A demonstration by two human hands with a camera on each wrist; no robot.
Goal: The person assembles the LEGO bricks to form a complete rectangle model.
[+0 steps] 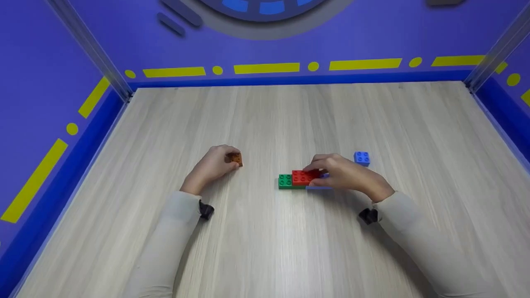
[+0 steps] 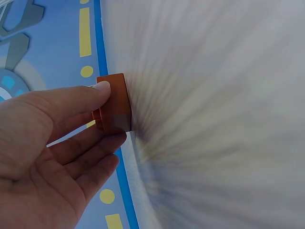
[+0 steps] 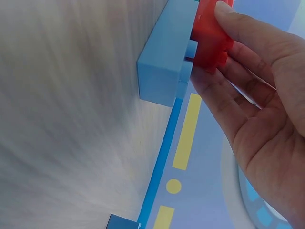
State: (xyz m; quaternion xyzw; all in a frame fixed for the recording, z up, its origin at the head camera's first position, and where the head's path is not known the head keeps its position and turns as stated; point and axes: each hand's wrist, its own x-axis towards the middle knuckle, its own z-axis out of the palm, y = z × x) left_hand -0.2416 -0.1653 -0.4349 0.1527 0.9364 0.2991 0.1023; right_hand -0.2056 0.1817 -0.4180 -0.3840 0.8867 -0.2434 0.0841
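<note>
With thumb and fingers my left hand pinches an orange-brown toy brick at the table's left middle; the left wrist view shows the brick's smooth side near the tabletop. My right hand grips a red brick by its right end. That red brick sits on top of a green brick and a blue brick, which lie end to end. Studs of the blue brick show beside the red one in the right wrist view. My fingers partly cover the red and blue bricks in the head view.
A small square blue brick lies alone just beyond my right hand. The wood-grain table is bordered by blue-purple panels with yellow marks at the back and sides.
</note>
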